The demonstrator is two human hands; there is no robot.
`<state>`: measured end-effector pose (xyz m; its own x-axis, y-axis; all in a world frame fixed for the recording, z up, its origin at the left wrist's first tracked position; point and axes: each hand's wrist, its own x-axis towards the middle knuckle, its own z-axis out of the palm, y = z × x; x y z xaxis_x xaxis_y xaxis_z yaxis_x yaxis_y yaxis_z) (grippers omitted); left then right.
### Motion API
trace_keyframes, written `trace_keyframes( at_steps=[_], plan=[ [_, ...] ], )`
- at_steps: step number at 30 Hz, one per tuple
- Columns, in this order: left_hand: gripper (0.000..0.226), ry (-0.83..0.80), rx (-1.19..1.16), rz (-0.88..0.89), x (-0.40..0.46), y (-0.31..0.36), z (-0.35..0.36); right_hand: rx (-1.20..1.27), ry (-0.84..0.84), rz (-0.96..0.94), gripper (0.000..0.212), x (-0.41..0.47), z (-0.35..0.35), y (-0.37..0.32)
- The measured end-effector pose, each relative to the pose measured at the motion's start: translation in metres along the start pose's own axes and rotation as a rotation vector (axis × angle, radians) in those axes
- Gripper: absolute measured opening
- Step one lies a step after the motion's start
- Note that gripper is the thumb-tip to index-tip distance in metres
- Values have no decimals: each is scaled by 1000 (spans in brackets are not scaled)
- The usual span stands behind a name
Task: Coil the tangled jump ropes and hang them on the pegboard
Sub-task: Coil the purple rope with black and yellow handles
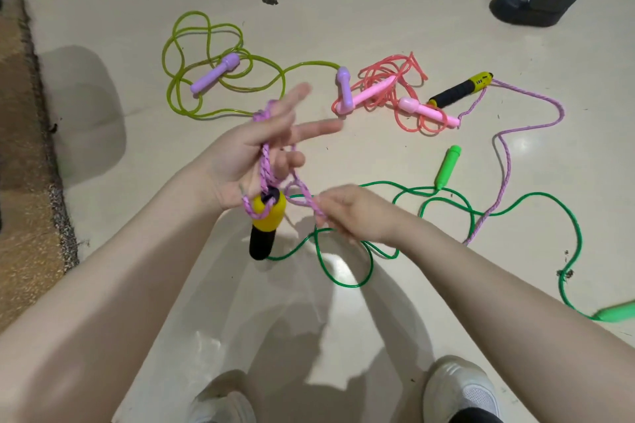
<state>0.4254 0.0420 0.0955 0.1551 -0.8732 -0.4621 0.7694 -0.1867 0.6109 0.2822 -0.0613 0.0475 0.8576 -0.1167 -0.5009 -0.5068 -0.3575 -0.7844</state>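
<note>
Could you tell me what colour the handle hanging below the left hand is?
Yellow top, black grip, clearest in the head view.

A glossy cream floor (378,10) carries the ropes. Beyond the left grip (254,151) lies a loosely looped yellow-green rope (206,45) with two lilac handles. Beyond the right grip (350,213) sits a bunched pink rope (388,79) with pink handles, and just beside it a black-and-yellow handle (460,91) trailing purple braided cord (505,161). Under and outward of the right grip sprawls a green rope (446,203). A brown rug (20,148) borders the floor outward of the left grip.
</note>
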Motion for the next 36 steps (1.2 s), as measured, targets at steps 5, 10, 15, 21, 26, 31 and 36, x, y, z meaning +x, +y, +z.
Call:
trace_keyframes(
  at_steps=[5,10,15,21,26,31,36],
  plan=[
    [58,609,111,-21,9,-20,-41,-360,-436,-20,16,-25,-9,-23],
    [94,184,482,-505,0,-42,-20,31,-77,-218,7,-32,-44,-40],
    [99,-589,291,-474,7,-35,16,292,478,-105,22,-17,-64,0],
    [52,-41,268,-43,21,-18,25,152,48,91,27,-14,-10,18],
    [63,380,446,68,34,-33,-15,53,-327,117,27,-17,-3,-6],
    [54,310,549,-69,28,-48,-24,188,-347,-2,6,-18,-35,-22],
    [58,164,743,-229,23,-43,-4,381,-121,-170,4,-18,-58,-3]
  ],
)
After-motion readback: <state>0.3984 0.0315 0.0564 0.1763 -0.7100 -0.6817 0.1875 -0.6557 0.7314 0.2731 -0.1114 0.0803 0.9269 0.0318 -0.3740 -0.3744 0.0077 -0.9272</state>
